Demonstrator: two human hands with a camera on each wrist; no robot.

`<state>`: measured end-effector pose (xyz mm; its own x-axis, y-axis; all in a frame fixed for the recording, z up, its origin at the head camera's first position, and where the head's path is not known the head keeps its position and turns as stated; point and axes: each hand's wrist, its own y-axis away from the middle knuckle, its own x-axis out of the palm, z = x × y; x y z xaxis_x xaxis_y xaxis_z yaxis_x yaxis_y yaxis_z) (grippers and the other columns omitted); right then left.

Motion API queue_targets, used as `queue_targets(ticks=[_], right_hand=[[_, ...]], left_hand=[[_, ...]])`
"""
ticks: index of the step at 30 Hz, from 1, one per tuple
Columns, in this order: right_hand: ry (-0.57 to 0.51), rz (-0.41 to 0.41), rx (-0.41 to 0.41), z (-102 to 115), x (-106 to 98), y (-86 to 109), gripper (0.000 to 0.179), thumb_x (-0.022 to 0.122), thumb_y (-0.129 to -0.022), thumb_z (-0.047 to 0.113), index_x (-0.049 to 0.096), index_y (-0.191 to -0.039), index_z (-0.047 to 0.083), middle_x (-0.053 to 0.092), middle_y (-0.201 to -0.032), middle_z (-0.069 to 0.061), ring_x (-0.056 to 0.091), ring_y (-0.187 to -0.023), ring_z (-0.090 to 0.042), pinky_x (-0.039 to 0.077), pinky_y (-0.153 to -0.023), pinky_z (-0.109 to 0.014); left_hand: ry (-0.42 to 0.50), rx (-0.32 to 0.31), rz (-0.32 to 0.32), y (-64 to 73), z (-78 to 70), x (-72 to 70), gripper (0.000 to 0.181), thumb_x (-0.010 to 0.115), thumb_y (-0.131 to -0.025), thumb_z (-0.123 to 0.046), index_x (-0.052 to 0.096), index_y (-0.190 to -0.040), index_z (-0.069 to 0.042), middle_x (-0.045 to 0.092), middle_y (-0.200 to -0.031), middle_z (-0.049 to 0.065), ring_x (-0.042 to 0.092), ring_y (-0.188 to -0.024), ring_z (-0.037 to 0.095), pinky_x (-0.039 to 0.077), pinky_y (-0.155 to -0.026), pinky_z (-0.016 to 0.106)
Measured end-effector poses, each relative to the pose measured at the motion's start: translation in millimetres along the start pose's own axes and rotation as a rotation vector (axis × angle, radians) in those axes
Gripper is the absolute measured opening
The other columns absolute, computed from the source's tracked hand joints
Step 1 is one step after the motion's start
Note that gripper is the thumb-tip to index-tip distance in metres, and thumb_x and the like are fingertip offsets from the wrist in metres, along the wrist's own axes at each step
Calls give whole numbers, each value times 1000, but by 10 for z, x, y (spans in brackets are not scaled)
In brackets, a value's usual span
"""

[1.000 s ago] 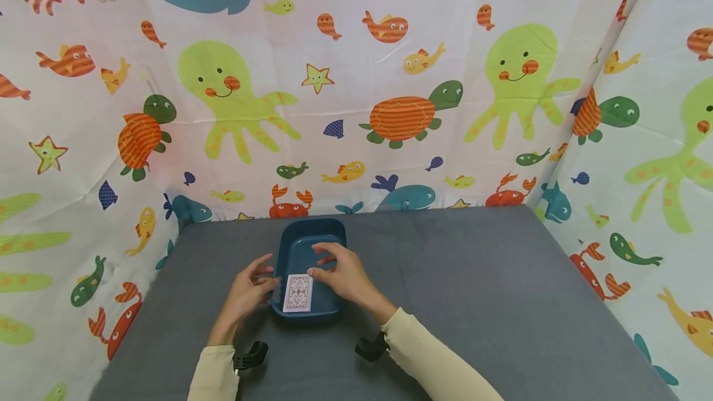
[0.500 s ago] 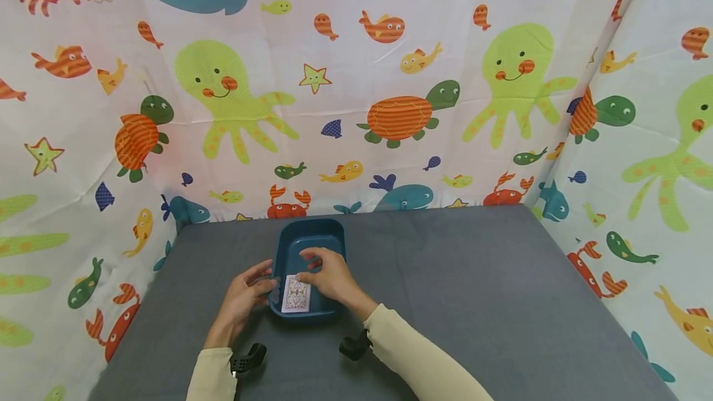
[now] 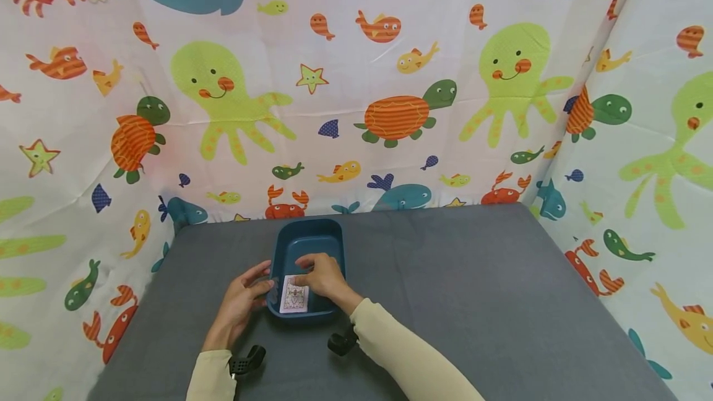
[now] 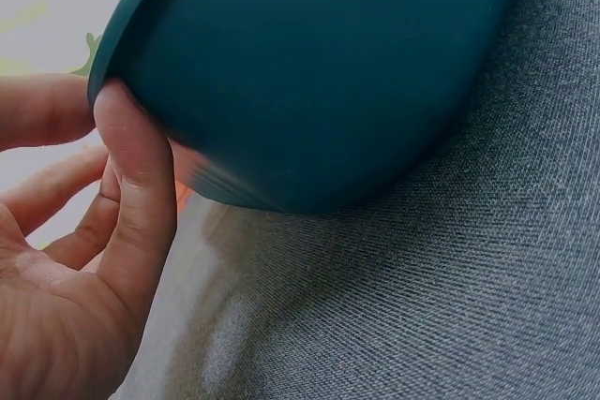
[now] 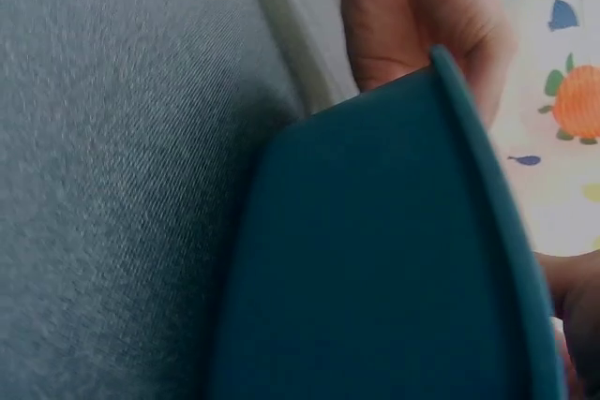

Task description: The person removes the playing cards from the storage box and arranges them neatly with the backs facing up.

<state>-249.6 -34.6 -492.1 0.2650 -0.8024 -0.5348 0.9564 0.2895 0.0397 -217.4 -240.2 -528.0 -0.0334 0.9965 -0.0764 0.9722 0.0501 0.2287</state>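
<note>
A blue tray (image 3: pixel 315 313) with raised sides sits on the grey tabletop. In its near left part lies a deck of playing cards (image 3: pixel 295 302), patterned back up. My left hand (image 3: pixel 241 302) is at the tray's left side; the left wrist view shows its thumb (image 4: pixel 136 152) against the outer wall at the rim, with the index finger passing behind the rim. My right hand (image 3: pixel 325 277) is over the tray, fingers bent, thumb overlapping the top edge of the deck in the head view. The wall hides that hand's fingertips in the right wrist view.
Grey cloth (image 3: pixel 445 289) covers the table around the tray. A white curtain (image 3: pixel 345 104) with sea animals hangs along the back and both sides. Black wrist-worn cameras, one (image 3: pixel 247 361) at the left and one (image 3: pixel 342 342) at the right, sit at the sleeves.
My right hand has moved left and slightly toward me, bringing its thumb over the deck. The left hand has come down slightly at the tray's side. The tray and deck stay in place.
</note>
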Motion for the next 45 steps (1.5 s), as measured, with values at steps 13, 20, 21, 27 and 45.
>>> queue_targets(ticks=[13, 20, 21, 27, 45], right_hand=[[160, 15, 101, -52, 128, -120, 41, 87, -72, 25, 74, -110, 13, 71, -102, -5, 61, -94, -22, 44, -87, -47], [233, -3, 130, -58, 166, -142, 44, 90, -67, 24, 74, -106, 13, 72, -101, -4, 60, -94, -23, 42, -90, -48], [249, -7, 128, -59, 172, -141, 44, 91, -66, 24, 74, -105, 13, 72, -102, -4, 60, -94, -23, 43, -90, -48], [325, -10, 110, -76, 199, -137, 42, 90, -67, 25, 73, -103, 11, 66, -98, -5, 55, -91, -21, 45, -86, -44], [83, -90, 25, -110, 183, -199, 24, 81, -77, 10, 71, -98, 7, 64, -78, -2, 55, -69, -13, 46, -60, -25]], left_hand=[[5, -19, -6, 20, -23, 17, 52, 60, -96, -10, 47, -145, -17, 46, -143, 9, 59, -98, 10, 52, -76, 31], [5, -23, -7, 17, -32, 8, 52, 59, -96, -10, 47, -146, -16, 45, -143, 10, 59, -99, 11, 52, -75, 31], [3, -27, -10, 17, -33, 9, 52, 60, -96, -10, 47, -145, -17, 46, -142, 9, 59, -99, 11, 52, -76, 31], [7, -31, -13, 15, -34, 21, 52, 60, -95, -9, 47, -145, -18, 46, -142, 8, 60, -100, 10, 51, -76, 30], [24, -30, -8, -5, -11, 14, 53, 63, -94, -12, 47, -145, -18, 44, -142, 7, 57, -98, 12, 50, -74, 31]])
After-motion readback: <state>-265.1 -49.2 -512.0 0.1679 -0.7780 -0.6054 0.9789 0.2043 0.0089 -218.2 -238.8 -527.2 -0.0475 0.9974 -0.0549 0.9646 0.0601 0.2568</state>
